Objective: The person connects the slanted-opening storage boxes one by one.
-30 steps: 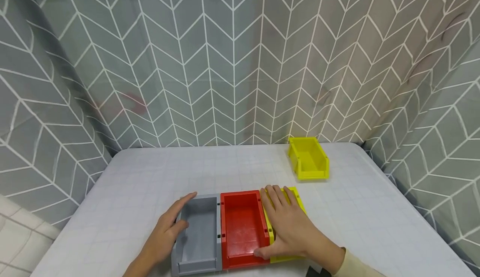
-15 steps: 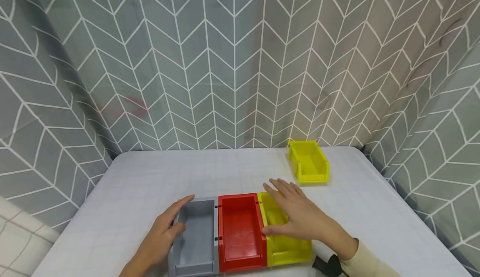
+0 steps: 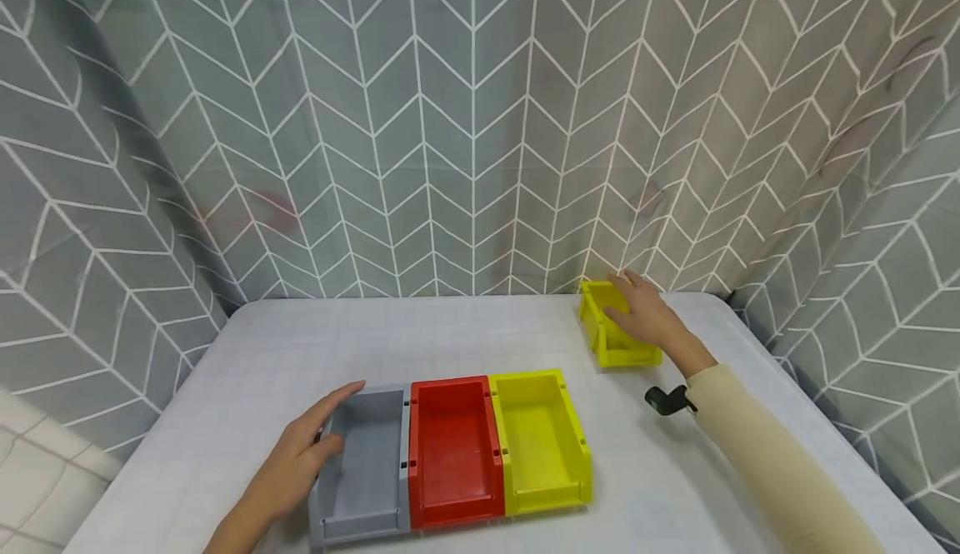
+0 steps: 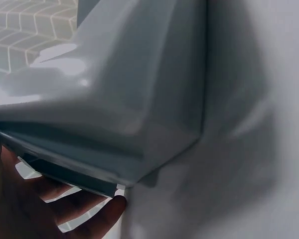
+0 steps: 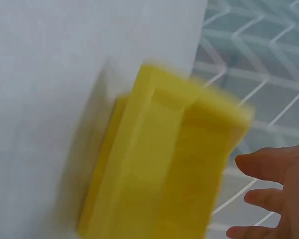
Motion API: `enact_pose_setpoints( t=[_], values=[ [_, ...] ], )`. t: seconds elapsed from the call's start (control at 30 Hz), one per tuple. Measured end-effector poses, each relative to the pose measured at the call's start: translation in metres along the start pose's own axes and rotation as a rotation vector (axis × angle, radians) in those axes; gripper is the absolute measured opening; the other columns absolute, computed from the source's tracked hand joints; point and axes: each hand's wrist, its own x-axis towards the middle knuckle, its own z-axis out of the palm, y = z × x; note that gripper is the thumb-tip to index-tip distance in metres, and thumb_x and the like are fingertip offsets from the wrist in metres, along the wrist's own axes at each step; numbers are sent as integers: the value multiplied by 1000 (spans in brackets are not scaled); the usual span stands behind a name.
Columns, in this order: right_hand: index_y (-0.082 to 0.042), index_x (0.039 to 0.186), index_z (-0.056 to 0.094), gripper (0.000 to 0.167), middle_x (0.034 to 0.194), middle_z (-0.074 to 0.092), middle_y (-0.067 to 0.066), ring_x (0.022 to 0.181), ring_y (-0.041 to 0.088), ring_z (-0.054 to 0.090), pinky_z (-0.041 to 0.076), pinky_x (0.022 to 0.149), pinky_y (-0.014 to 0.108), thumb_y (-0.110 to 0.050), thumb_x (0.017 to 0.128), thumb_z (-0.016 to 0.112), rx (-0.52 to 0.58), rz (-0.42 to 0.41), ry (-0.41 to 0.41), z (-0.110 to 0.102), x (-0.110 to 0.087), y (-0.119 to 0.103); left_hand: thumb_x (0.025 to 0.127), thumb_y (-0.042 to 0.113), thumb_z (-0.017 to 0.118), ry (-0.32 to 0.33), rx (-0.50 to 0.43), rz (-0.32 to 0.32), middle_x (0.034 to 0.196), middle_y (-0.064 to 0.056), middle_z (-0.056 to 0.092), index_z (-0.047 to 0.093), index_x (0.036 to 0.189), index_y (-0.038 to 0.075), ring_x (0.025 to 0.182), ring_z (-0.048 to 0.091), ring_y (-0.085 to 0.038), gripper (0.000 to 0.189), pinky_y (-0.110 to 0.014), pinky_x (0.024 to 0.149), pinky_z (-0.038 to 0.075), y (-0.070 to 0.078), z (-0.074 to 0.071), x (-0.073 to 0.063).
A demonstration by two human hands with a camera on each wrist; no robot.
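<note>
A grey bin [image 3: 369,454], a red bin [image 3: 457,446] and a yellow bin [image 3: 538,437] stand side by side in a row. My left hand [image 3: 292,458] grips the grey bin at its left wall, thumb over the rim. In the left wrist view, its fingers [image 4: 82,211] lie along the bin's edge. Farther back stands a second yellow bin [image 3: 592,321]. Over it, my right hand [image 3: 643,314] reaches with spread fingers, hiding part of its inside. In the right wrist view, the fingertips [image 5: 254,167] are beside that bin's [image 5: 154,164] wall, apart from it.
A white cloth covers the table [image 3: 450,333]. Grey curtains with white chevron lines [image 3: 472,121] hang behind it and at both sides. A small black device [image 3: 666,401] sits at my right wrist, by the cream sleeve [image 3: 765,446].
My right hand has left the near yellow bin and moved back and right to the far one. The row of bins has shifted left with my left hand at the grey bin.
</note>
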Motion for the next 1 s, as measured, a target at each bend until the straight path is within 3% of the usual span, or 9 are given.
enact_pose_setpoints(
  t=[0.13, 0.33, 0.57, 0.73, 0.83, 0.93, 1.0],
  values=[
    [5, 160, 27, 70, 160, 13, 43, 143, 65, 16, 21, 109, 78, -17, 102, 60, 37, 104, -37, 4, 13, 25, 85, -6, 55, -7, -2, -4, 158, -11, 46, 49, 155, 22, 144, 37, -41, 76, -70, 107, 35, -4, -7, 0],
    [9, 159, 24, 69, 160, 24, 38, 144, 57, 26, 23, 115, 69, -14, 103, 56, 164, 149, -55, 11, 17, 49, 86, -7, 54, -17, 4, -22, 157, -10, 46, 50, 155, 25, 142, 39, -41, 76, -72, 104, 36, -10, -17, -1],
    [-6, 166, 20, 73, 169, 8, 27, 149, 55, 18, 22, 114, 71, -23, 105, 57, 503, 247, -118, 12, 9, 66, 87, -7, 53, -23, 4, -41, 157, -10, 46, 49, 155, 23, 140, 40, -40, 75, -74, 103, 36, -18, -29, -3],
    [-1, 165, 19, 76, 168, 15, 27, 149, 51, 22, 21, 115, 70, -35, 107, 55, 632, 315, -162, 20, -5, 74, 87, -8, 52, -25, 16, -45, 156, -11, 47, 49, 155, 19, 136, 43, -39, 74, -76, 101, 37, -23, -35, -5],
    [3, 162, 24, 75, 165, 23, 29, 147, 49, 27, 21, 117, 67, -40, 107, 52, 638, 322, -125, 29, -10, 74, 87, -9, 51, -24, 15, -43, 156, -11, 47, 49, 155, 20, 135, 43, -38, 74, -75, 101, 37, -25, -39, -5],
    [2, 161, 28, 69, 163, 28, 28, 137, 44, 39, 37, 114, 50, -37, 109, 48, 696, 321, -50, 37, -12, 71, 88, -9, 51, -20, 16, -41, 156, -10, 47, 49, 155, 20, 134, 42, -38, 74, -75, 101, 36, -25, -42, -6],
    [1, 162, 30, 64, 164, 29, 26, 134, 41, 40, 39, 111, 44, -34, 110, 45, 751, 320, -10, 41, -11, 69, 87, -9, 50, -18, 13, -41, 156, -9, 47, 49, 156, 22, 134, 42, -38, 75, -74, 101, 37, -26, -44, -5]
  ],
)
